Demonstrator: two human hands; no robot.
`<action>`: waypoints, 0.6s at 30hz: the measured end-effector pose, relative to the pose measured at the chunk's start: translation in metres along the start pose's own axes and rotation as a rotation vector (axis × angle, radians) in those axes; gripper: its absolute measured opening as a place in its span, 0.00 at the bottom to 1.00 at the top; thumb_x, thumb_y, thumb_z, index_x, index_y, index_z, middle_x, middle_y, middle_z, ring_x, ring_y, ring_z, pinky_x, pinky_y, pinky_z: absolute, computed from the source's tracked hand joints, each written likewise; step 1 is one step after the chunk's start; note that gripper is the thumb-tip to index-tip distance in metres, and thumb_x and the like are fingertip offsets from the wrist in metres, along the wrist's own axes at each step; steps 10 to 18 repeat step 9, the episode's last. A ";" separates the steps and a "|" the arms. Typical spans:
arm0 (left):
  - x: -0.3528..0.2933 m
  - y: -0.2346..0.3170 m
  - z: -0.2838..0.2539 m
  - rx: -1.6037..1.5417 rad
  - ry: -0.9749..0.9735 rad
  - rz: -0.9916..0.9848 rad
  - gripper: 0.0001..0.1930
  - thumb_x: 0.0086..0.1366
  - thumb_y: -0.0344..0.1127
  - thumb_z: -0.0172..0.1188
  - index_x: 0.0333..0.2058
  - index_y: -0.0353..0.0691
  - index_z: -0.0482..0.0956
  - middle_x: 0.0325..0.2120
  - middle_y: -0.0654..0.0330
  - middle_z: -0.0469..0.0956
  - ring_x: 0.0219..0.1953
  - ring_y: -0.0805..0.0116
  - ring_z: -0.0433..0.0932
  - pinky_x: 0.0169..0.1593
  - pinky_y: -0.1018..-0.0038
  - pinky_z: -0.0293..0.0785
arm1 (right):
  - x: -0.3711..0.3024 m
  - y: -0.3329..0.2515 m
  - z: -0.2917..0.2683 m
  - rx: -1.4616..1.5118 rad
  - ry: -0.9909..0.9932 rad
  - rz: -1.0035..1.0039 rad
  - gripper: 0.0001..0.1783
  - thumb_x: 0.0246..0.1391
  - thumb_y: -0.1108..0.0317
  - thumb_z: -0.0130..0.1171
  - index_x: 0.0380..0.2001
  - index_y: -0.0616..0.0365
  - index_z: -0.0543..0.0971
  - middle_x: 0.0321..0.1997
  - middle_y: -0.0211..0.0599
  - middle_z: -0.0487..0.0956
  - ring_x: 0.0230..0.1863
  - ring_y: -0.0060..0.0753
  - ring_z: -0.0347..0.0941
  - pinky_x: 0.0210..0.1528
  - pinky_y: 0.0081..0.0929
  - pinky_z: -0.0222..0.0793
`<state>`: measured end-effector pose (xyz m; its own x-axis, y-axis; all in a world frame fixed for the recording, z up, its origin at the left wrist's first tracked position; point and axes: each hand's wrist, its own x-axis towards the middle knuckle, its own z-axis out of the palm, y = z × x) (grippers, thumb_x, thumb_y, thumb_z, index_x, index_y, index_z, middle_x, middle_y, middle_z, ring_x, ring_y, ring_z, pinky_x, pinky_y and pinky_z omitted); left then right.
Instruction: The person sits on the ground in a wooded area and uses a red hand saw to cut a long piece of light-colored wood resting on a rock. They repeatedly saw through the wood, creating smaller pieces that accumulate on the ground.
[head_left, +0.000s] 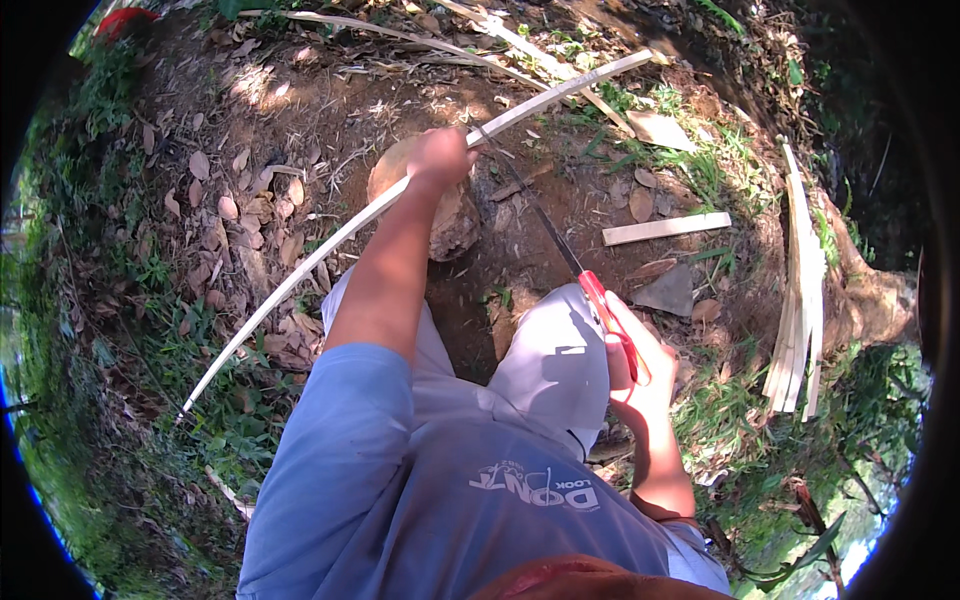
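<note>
My left hand (440,158) is closed around a long, pale wooden strip (310,262), pressing it over a short log (455,222). The strip slants from the lower left up to the far right, and both ends stick out well past the log. My right hand (643,365) grips the red handle of a saw (597,292), low on the right beside my knee. Its thin, dark blade runs up and left, and its far end meets the strip just right of my left hand. Whether the blade has cut into the wood is too small to tell.
A short flat wooden piece (667,229) lies right of the log, near a grey stone (668,291). A bundle of thin pale strips (797,300) rests at the far right by a root. More long strips (430,42) lie at the back. Dry leaves (228,208) cover the left ground.
</note>
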<state>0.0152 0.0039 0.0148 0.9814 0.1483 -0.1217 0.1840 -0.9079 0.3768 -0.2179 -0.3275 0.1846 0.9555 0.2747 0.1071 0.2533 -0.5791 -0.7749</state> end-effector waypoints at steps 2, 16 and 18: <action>0.003 -0.004 -0.001 -0.007 0.028 0.012 0.19 0.70 0.52 0.69 0.45 0.42 0.90 0.42 0.50 0.89 0.48 0.49 0.87 0.54 0.55 0.83 | 0.006 -0.011 -0.003 0.027 -0.036 -0.019 0.25 0.70 0.66 0.63 0.68 0.59 0.79 0.48 0.48 0.91 0.38 0.21 0.85 0.44 0.22 0.78; 0.013 -0.014 0.011 -0.007 -0.007 0.022 0.21 0.68 0.54 0.71 0.45 0.40 0.90 0.43 0.49 0.89 0.48 0.48 0.87 0.54 0.55 0.82 | 0.043 -0.049 -0.014 0.041 -0.045 -0.094 0.35 0.56 0.76 0.62 0.70 0.57 0.78 0.41 0.40 0.91 0.34 0.19 0.83 0.42 0.20 0.78; 0.013 -0.014 0.011 -0.007 -0.007 0.022 0.21 0.68 0.54 0.71 0.45 0.40 0.90 0.43 0.49 0.89 0.48 0.48 0.87 0.54 0.55 0.82 | 0.043 -0.049 -0.014 0.041 -0.045 -0.094 0.35 0.56 0.76 0.62 0.70 0.57 0.78 0.41 0.40 0.91 0.34 0.19 0.83 0.42 0.20 0.78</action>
